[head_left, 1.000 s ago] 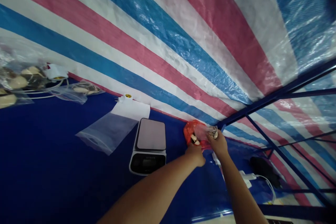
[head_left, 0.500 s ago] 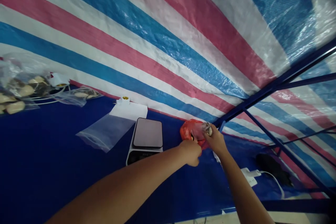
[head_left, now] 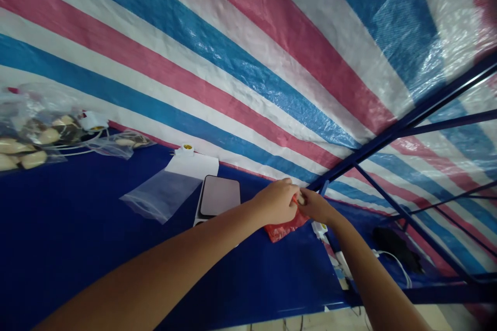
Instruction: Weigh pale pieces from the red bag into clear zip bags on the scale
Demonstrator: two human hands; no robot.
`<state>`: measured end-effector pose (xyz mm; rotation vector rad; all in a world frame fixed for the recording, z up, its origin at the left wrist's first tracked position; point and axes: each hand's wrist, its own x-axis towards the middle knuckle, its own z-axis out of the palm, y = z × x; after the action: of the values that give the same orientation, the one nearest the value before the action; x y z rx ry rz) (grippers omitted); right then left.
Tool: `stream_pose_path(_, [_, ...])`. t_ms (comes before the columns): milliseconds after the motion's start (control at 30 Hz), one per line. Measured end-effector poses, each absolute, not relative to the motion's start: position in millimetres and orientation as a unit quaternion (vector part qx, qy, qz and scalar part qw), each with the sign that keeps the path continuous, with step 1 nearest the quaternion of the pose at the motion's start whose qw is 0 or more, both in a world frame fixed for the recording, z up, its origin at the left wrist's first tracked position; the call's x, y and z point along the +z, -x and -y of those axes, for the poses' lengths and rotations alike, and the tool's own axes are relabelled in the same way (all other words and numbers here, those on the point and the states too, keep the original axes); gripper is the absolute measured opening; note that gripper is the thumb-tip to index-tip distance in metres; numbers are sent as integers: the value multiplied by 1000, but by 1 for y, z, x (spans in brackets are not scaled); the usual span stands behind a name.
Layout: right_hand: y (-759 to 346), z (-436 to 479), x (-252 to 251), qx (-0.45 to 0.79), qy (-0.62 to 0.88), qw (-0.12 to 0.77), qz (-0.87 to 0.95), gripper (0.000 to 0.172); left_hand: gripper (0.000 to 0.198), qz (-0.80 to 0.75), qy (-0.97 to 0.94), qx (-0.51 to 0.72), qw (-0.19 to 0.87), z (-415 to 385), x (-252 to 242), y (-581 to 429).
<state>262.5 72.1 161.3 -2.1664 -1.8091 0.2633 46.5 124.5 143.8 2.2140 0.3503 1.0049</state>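
Note:
A red plastic bag [head_left: 285, 230] hangs crumpled below my two hands, over the right part of the blue table. My left hand [head_left: 277, 201] is closed on the bag's upper part, its back turned to me. Right against it, my right hand [head_left: 316, 207] pinches at the same gathered top, thumb and fingers together. What the bag holds is hidden. To the left of the hands lies a kitchen scale [head_left: 221, 196] with a flat pale plate, its front partly covered by my left forearm.
A clear zip bag [head_left: 165, 194] and a white paper [head_left: 198, 164] lie left of the scale, near a white lamp socket [head_left: 187, 150]. Bagged pale objects [head_left: 33, 159] sit far left. Another white socket [head_left: 319, 228] is by the blue metal frame [head_left: 349, 163]. Behind hangs a striped tarp [head_left: 174, 77].
My left hand has risen and closed in on my right at the bag's top. The clear packet in my right hand is out of sight, and the red bag now hangs lower.

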Motion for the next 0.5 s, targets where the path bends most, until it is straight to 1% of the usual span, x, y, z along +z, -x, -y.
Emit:
stream_pose_path(100, [-255, -76, 163, 181, 742, 158, 626, 24, 19, -131, -793, 440, 400, -106, 121, -38])
stream_pose_path(233, [-249, -78, 160, 204, 736, 208, 611, 29, 27, -107, -752, 475, 445, -83, 93, -30])
stream_pose_path(300, [-251, -78, 159, 189, 735, 233, 608, 33, 33, -92, -748, 484, 444, -76, 85, -26])
stream_pose_path(400, [-257, -76, 157, 155, 729, 260, 614, 36, 42, -91, -743, 511, 422, -72, 74, -20])
stream_pose_path(500, [-259, -75, 158, 139, 736, 258, 610, 37, 48, -97, -746, 535, 385, -68, 55, -11])
